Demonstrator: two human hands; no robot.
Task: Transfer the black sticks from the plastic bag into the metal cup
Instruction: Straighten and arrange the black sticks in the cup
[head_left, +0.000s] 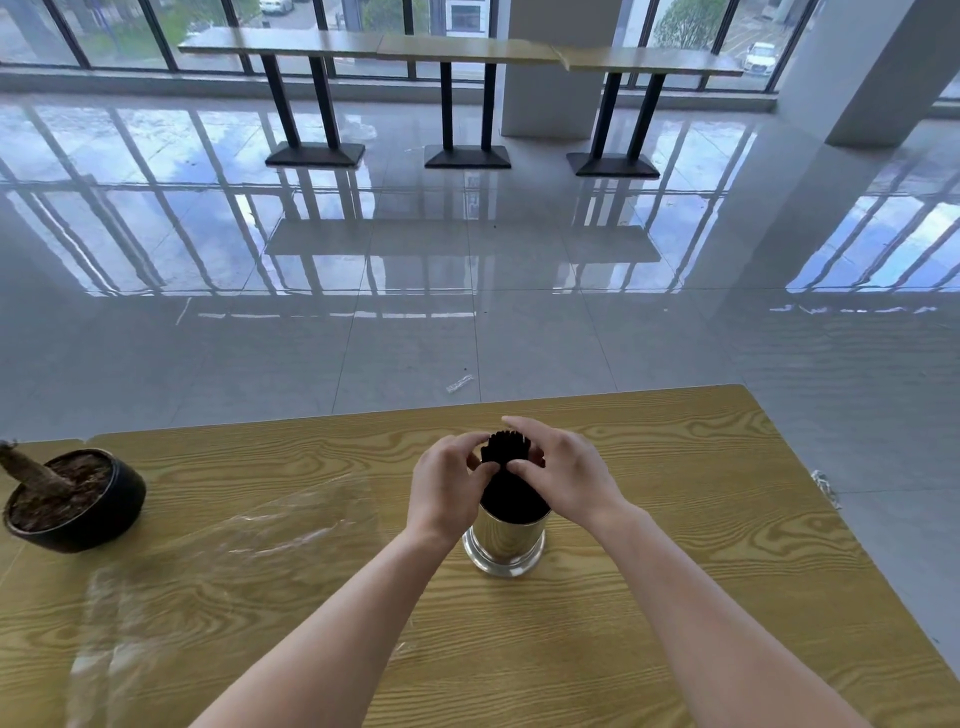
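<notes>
Sticks (506, 447) stand in the cup (505, 540), left hand (447, 488) and right hand (563, 467) pinching the tops with curled fingers (522, 466); next, a gentle release.

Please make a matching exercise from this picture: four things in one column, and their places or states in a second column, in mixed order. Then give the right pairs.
1 sticks
2 cup
3 bag
4 pot

a at the left edge of the table
b lies flat, left of the cup
c pinched by left hand and right hand
d stands upright, holds the sticks

Pairs: 1-c, 2-d, 3-b, 4-a
</notes>
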